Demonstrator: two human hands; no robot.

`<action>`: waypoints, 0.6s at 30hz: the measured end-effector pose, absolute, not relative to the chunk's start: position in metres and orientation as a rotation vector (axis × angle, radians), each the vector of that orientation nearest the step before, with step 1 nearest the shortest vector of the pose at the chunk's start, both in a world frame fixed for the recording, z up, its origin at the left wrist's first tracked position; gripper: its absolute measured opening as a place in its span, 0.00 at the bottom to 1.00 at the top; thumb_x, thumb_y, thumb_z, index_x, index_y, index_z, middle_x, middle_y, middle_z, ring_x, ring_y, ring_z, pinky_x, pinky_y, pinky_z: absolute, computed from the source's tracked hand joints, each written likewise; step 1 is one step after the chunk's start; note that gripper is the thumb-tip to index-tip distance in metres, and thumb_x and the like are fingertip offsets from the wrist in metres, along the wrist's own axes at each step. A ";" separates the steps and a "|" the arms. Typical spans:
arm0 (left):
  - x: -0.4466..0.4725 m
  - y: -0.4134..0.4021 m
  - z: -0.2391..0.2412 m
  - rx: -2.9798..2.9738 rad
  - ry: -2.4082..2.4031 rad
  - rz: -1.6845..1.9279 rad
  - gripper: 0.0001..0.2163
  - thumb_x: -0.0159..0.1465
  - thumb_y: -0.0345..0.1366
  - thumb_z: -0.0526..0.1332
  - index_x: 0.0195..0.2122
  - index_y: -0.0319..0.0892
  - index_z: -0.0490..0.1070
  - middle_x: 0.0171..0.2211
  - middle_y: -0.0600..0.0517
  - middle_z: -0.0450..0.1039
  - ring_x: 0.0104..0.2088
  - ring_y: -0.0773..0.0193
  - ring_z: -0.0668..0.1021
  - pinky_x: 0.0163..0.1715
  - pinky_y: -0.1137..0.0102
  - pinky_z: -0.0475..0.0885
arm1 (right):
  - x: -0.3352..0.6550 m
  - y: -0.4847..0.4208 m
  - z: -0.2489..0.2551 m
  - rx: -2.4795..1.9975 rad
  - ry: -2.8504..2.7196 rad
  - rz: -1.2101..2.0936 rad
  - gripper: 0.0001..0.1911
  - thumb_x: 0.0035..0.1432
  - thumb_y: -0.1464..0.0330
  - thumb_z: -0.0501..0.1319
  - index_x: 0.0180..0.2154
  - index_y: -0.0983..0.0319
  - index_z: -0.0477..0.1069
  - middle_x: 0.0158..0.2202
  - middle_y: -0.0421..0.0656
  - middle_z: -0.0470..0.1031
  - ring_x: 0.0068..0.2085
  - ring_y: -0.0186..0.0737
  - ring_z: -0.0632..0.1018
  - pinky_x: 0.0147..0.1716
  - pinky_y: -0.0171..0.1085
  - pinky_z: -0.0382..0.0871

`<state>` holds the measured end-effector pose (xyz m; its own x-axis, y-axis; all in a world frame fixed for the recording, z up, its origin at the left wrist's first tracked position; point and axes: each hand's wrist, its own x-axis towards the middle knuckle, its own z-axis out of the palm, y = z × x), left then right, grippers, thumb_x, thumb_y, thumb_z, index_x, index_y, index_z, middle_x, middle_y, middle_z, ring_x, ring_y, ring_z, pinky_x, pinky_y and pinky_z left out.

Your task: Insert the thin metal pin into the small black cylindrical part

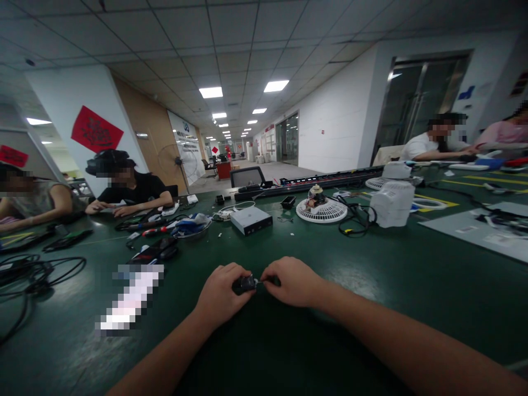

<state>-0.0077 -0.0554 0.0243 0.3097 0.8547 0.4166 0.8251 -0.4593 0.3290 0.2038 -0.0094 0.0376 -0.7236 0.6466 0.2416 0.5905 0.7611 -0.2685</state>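
Close together at 6 o'clock, low over the green table (371, 286): left hand (220, 294) and right hand (292, 280), knuckles up, nearly touching. Clamped in the left thumb and fingers, a small black part (244, 284), held just off the table surface between the two hands. Pinched by the right fingertips, a thin pale piece (259, 282) sticking out of that part toward 3 o'clock; too small to tell whether pin, wire end or tool tip.

Judged as fine work at the joint between the two pieces, either seating or freeing the thin one, with the left hand serving as a vice. Cannot tell which way it goes.

Calls next, most likely, for a steady left grip and a short, straight right-hand motion along the line of the thin pale piece, no twisting, wrists braced on the table.

Farther out:
- at 12 o'clock, a flat grey box (251, 219) with a white cable beside it
- at 1 o'clock, a white fan grille (317, 209) lying flat, and a white fan housing (391, 204) beyond
- at 9 o'clock, loose black cables (37, 272)
- at 10 and 2 o'clock, other people seated at the same table, their hands well apart from these two
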 end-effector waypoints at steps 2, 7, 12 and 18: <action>-0.008 -0.056 0.024 2.494 1.596 0.840 0.08 0.56 0.36 0.66 0.37 0.45 0.72 0.37 0.53 0.75 0.37 0.59 0.74 0.37 0.65 0.66 | 0.204 -0.011 0.039 -0.939 -2.629 0.238 0.13 0.58 0.66 0.56 0.40 0.56 0.79 0.36 0.40 0.81 0.36 0.40 0.78 0.34 0.36 0.65; -0.008 -0.057 0.022 2.492 1.584 0.781 0.09 0.57 0.39 0.66 0.37 0.45 0.72 0.35 0.53 0.75 0.35 0.59 0.74 0.34 0.66 0.65 | 0.204 -0.012 0.042 -0.975 -2.650 0.208 0.14 0.58 0.65 0.56 0.41 0.56 0.78 0.37 0.41 0.81 0.37 0.41 0.78 0.35 0.36 0.65; -0.009 -0.057 0.020 2.470 1.576 0.782 0.09 0.56 0.40 0.67 0.36 0.45 0.72 0.34 0.53 0.74 0.35 0.59 0.73 0.33 0.67 0.65 | 0.205 -0.011 0.040 -1.018 -2.671 0.175 0.13 0.59 0.65 0.55 0.41 0.56 0.77 0.37 0.41 0.80 0.37 0.43 0.78 0.35 0.37 0.64; -0.007 -0.058 0.023 2.461 1.584 0.799 0.09 0.55 0.39 0.67 0.36 0.45 0.72 0.34 0.53 0.74 0.35 0.59 0.73 0.33 0.66 0.65 | 0.205 -0.008 0.038 -0.921 -2.676 0.243 0.14 0.61 0.69 0.54 0.43 0.58 0.76 0.39 0.43 0.80 0.41 0.43 0.77 0.39 0.37 0.65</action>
